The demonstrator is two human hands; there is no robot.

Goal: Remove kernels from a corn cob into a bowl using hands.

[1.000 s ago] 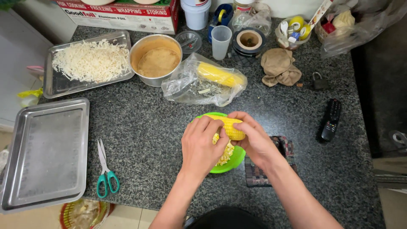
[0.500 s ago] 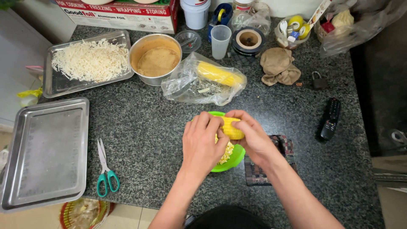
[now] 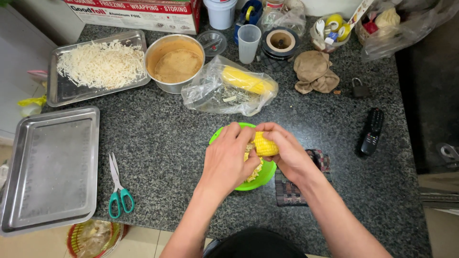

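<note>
I have the corn cob (image 3: 266,144) in both hands over the green bowl (image 3: 262,177), which sits on the dark speckled bench (image 3: 158,143) close to my body. My left hand (image 3: 228,160) is closed over the near end of the cob, its fingers curled across the top so that end is mostly hidden; my right hand (image 3: 286,154) pinches the far end, thumb and fingers pressed together around the yellow part that shows between the two hands. So both grips are closed on the cob, neither spread. I judge it a stiff, fairly light thing: the core will not bend, but the kernels are soft, wet-looking and likely slippery, and they crush if I squeeze hard. The best hold seems to be at the two ends, where I can brace it without mashing the rows in the middle. Loose kernels (image 3: 253,173) lie in the bowl just under my left hand, small and easily scattered, so keeping the cob low over the rim looks wise. The bowl itself looks like thin plastic and could slide or tip if I lean on its edge. Beyond it lies a clear plastic bag (image 3: 224,93) with another whole cob (image 3: 246,80) inside, and well off to my left are green-handled scissors (image 3: 118,190) beside an empty metal tray (image 3: 52,167).
</note>
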